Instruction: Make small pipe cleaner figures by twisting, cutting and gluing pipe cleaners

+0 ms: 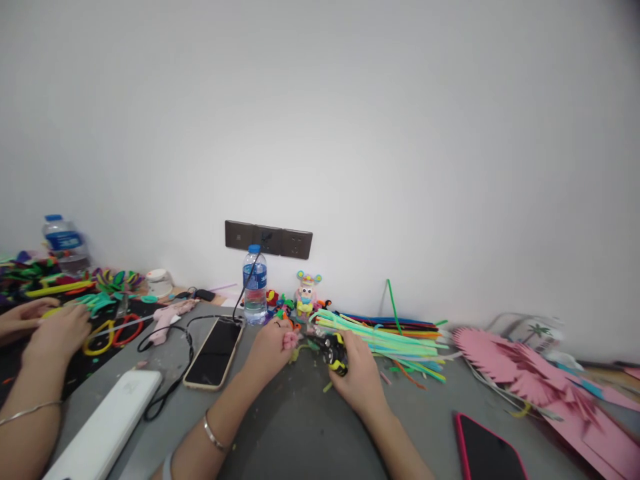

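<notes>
Grey table (290, 433) underneath. Sheaf of pastel fuzzy stems (385, 343) lies toward the wall, right of centre. Right hand (359, 373) has its fingers wrapped about black-and-yellow pliers (338, 353), nose aimed at the left hand (267, 350). Left fingertips bunched; cannot tell whether they grip anything. Small big-eyed figurine (306, 295) stands behind, between both hands.

Craft workspace: grey table (295, 430) along socketed wall (320, 120); pipe cleaners (385, 341), scissors (113, 327), glue gun (164, 319), cut pink paper (493, 353).
</notes>
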The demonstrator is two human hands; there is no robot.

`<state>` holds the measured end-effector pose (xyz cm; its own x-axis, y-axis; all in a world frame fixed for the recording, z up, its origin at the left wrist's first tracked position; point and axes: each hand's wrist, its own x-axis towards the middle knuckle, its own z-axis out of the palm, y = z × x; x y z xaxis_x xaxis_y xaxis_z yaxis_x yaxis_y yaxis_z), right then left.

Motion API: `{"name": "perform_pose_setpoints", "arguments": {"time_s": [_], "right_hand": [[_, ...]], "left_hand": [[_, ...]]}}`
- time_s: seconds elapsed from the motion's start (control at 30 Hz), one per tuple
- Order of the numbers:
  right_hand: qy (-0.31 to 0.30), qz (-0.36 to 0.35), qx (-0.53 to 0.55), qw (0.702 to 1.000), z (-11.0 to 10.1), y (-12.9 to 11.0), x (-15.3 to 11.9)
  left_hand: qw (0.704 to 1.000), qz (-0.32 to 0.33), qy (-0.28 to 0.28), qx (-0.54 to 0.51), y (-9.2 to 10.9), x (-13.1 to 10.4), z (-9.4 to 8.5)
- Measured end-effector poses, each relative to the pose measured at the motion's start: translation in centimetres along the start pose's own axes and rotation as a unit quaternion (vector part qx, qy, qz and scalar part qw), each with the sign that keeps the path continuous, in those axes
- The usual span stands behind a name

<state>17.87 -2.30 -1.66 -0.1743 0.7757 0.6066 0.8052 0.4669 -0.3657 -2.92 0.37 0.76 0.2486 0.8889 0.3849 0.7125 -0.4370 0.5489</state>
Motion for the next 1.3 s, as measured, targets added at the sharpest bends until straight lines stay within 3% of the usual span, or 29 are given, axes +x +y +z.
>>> {"name": "perform_pose_setpoints", "arguments": {"time_s": [0.13,0.27,0.37,0.47,0.53,0.63,0.87,1.03,1.2,1.3], "right_hand": [[0.042,0.069,0.040,0.996,-0.7,1.1,0.7],[-0.045,0.080,0.036,0.995,-2.5,1.2,1.0],[-0.076,0.024,-0.040,0.996,-3.9,0.4,0.4],[-0.053,-0.022,-0.123,0.991,-4.9,-0.1,-0.6],[-0.042,-0.041,-0.159,0.986,-5.3,-0.1,-1.1],[-0.036,-0.060,-0.188,0.980,-5.8,0.1,-1.5],[-0.040,-0.079,-0.199,0.976,-5.5,0.2,-1.9],[-0.027,-0.076,-0.216,0.973,-4.9,0.1,-2.3],[-0.021,-0.071,-0.218,0.973,-4.2,0.1,-2.4],[-0.026,-0.066,-0.221,0.973,-3.8,-0.1,-2.2]], "left_hand": [[1.000,0.010,0.027,0.004,0.2,0.0,0.2],[0.997,0.011,0.041,-0.056,0.8,0.0,-0.1],[0.986,-0.024,0.048,-0.156,0.8,0.3,-0.2],[0.942,-0.081,0.028,-0.325,0.6,0.6,-0.3],[0.898,-0.104,-0.019,-0.427,0.7,0.6,-0.4],[0.859,-0.116,-0.091,-0.491,1.1,0.4,-0.1],[0.843,-0.146,-0.125,-0.503,1.6,-0.2,0.5],[0.851,-0.134,-0.137,-0.489,2.2,-0.3,0.0],[0.857,-0.123,-0.124,-0.484,2.9,-0.3,0.0],[0.866,-0.130,-0.089,-0.474,2.5,-0.2,0.5]]}}
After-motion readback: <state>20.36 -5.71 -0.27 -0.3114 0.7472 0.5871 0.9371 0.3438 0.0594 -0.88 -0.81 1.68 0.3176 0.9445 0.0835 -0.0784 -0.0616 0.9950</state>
